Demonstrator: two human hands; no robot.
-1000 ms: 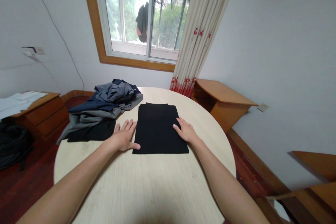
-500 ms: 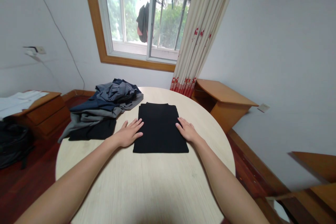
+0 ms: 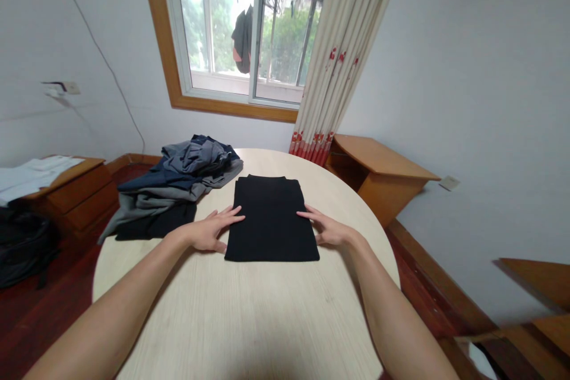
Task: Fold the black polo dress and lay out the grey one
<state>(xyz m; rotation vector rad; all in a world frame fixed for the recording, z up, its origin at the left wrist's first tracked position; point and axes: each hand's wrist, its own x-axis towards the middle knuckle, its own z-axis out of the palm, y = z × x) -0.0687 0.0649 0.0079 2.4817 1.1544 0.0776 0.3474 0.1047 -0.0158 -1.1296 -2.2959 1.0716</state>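
Observation:
A black folded garment (image 3: 271, 219) lies flat as a neat rectangle on the round light-wood table (image 3: 249, 314). My left hand (image 3: 209, 230) rests open at its left edge, fingertips reaching onto the cloth. My right hand (image 3: 327, 228) lies open at its right edge, fingers stretched toward the fabric. Neither hand holds anything.
A heap of grey, navy and black clothes (image 3: 178, 181) sits on the table's far left. A wooden cabinet (image 3: 66, 190) with white cloth stands at the left, a low wooden stand (image 3: 378, 172) beyond the table at the right. A window and a curtain (image 3: 342, 53) are behind.
Both hands have turned inward along the garment's sides, the left fingertips moving onto the cloth's left edge. The garment itself has stayed in place.

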